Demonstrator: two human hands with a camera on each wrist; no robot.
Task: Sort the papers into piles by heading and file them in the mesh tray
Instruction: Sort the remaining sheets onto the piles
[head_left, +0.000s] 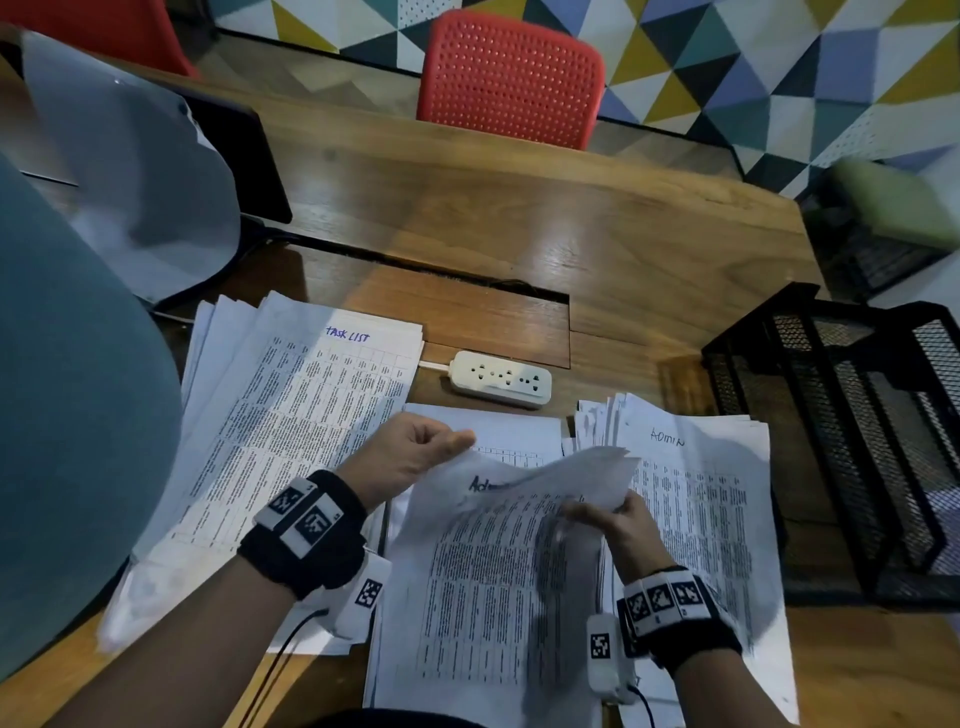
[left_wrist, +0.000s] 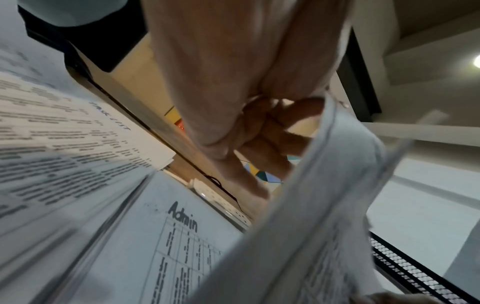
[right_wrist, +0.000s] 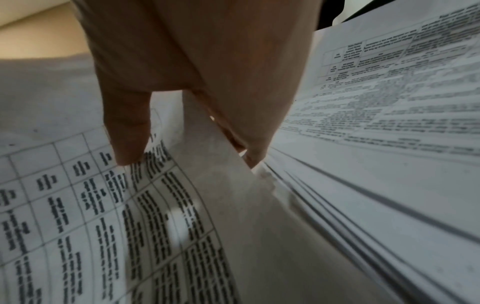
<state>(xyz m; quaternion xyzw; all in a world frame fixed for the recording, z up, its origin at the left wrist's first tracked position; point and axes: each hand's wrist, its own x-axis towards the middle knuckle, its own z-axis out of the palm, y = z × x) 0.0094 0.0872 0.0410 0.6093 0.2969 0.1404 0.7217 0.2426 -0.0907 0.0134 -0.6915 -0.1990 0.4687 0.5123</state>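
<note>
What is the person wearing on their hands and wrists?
Both hands are bare, with no gloves. The left hand and right hand each have a black wristband carrying white tiles printed with black square codes. A small white camera unit with its own code hangs at each wrist, trailing a thin black cable. The forearms show no sleeves.

Curled fingers (left_wrist: 272, 131) against a lifted sheet (left_wrist: 311, 236), "Admin" page (left_wrist: 161, 236) below, "Task List" pile (left_wrist: 64, 133) beside

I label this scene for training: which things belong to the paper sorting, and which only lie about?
Belong:
lifted sheet
Task List pile
Admin pile
middle stack
mesh tray

Only lying about:
power strip
red chair
</note>
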